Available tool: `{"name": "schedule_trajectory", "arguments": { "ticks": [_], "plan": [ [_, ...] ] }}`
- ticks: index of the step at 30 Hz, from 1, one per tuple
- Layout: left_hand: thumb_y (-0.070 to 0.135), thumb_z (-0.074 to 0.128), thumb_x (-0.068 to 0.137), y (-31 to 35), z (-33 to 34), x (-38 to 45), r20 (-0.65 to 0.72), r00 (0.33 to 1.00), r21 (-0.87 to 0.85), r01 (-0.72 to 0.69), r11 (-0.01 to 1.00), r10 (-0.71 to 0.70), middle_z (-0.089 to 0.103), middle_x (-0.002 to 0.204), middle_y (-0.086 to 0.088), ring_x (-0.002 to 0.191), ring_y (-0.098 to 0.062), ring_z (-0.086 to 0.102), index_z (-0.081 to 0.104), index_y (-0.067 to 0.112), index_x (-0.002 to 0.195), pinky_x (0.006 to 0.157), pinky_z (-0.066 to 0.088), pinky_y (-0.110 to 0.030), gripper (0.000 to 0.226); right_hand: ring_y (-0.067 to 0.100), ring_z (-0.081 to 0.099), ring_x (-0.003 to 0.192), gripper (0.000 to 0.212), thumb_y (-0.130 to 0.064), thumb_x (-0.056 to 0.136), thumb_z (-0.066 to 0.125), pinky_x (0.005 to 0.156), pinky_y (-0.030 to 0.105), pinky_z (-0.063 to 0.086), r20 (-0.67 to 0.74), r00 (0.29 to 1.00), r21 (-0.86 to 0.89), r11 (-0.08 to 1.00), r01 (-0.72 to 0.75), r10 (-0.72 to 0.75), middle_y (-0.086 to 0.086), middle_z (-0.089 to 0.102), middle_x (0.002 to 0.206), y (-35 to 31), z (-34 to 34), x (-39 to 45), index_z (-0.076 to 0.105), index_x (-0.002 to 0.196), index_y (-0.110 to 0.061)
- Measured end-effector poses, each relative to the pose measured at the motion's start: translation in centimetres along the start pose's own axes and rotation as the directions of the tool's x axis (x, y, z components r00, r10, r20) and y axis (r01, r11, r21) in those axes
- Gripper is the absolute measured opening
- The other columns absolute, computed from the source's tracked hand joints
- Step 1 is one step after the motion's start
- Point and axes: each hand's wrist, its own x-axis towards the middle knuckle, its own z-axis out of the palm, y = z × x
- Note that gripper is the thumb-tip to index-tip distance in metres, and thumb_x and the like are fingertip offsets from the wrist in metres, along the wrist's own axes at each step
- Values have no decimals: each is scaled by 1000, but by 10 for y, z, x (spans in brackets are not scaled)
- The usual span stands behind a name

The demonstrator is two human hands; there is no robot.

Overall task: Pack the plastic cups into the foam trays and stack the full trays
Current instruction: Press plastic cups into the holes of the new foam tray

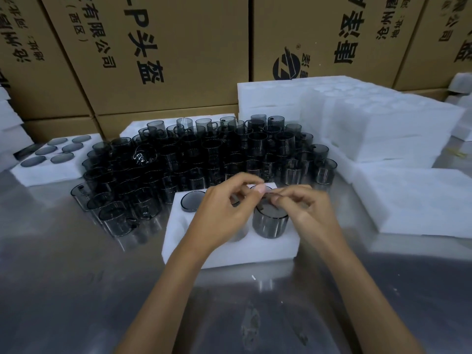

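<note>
View: I looked down from the head camera at a shiny metal table (pixel 76 290) with both of my bare forearms reaching forward.
Near tray: a white foam tray (pixel 229 249) lay in front of me, touching the table, with round pockets.
Seated cup: one smoky grey plastic cup (pixel 193 199) sat sunk in the tray's far left pocket, only its rim showing.
Held cup: a second grey cup (pixel 270 222) stood upright and only partly lowered into a pocket on the tray's right side.
Left hand: my left hand (pixel 224 213) hovered over the tray's middle, its curled fingers pinching something small above the held cup; I could not tell what.
Right hand: my right hand (pixel 304 210) lay against the held cup's top edge, fingertips pinched and meeting the left hand's.
Loose cups: a dense crowd of grey cups (pixel 204 154) stood on the table just behind the tray.
Filled tray: a foam tray with six cups (pixel 48 159) sat far left.
Empty foam: stacked white foam trays (pixel 370 118) rose at the right.
Backdrop: printed cardboard boxes (pixel 158 52) lined the rear.
</note>
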Motion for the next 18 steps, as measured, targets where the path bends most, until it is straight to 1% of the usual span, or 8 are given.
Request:
{"name": "schedule_trajectory", "arguments": {
  "ticks": [1,3,5,8,10,13,15,18],
  "plan": [
    [34,62,94,-1,-1,0,11,1000,0,10,1000,-10,69,81,18,80,-6,64,72,31,99,73,49,-25,11,2,62,101,15,-9,86,71,83,10,44,4,1000,-41,999,-3,3,-9,75,88,1,1,-1,78,77,-19],
    [24,65,94,-1,-2,0,34,999,-38,42,998,-41,71,83,18,81,-5,65,75,26,93,75,52,-30,10,3,56,110,12,-7,85,72,88,9,39,-16,1000,-68,998,-9,8,-13,74,95,2,0,-3,78,78,-15],
    [24,68,92,0,-3,0,39,998,-69,58,996,-56,73,84,17,83,-6,67,76,27,91,79,54,-35,9,5,55,111,10,-6,85,73,89,9,37,-36,999,-85,996,1,-5,-14,74,98,2,-1,-3,77,79,-13],
    [25,71,90,0,-1,1,15,997,-96,70,993,-69,74,83,16,83,-7,69,76,31,88,82,55,-41,8,3,55,109,10,-6,84,74,86,5,36,-60,998,-83,996,11,-16,-14,74,98,1,-3,-3,78,78,-13],
    [25,72,89,-1,0,1,-2,997,-106,77,991,-78,74,81,14,82,-7,70,76,31,87,81,55,-40,7,3,56,108,11,-7,84,75,85,4,35,-65,998,-87,996,11,-17,-16,74,97,2,-3,-3,78,77,-15],
    [24,73,87,-4,3,0,-12,997,-65,70,995,-71,74,76,12,80,-5,70,75,27,89,77,53,-28,4,3,55,108,10,-8,83,76,87,6,36,-81,996,-106,994,23,-31,-15,73,93,4,-2,-3,79,78,-17],
    [24,73,87,-5,4,0,-1,996,-51,91,995,-91,74,73,10,77,-10,69,74,26,86,73,51,-25,2,2,55,109,11,-10,82,77,90,13,39,-79,997,-78,997,-11,5,-15,74,88,6,-2,-3,79,76,-18],
    [25,73,86,-6,5,0,12,991,-51,133,990,-133,74,71,8,75,-18,67,73,26,83,71,49,-25,3,12,58,110,14,-13,83,76,96,36,45,-44,996,-39,996,-74,72,-16,74,87,8,0,-2,79,73,-22]
  ]
}}
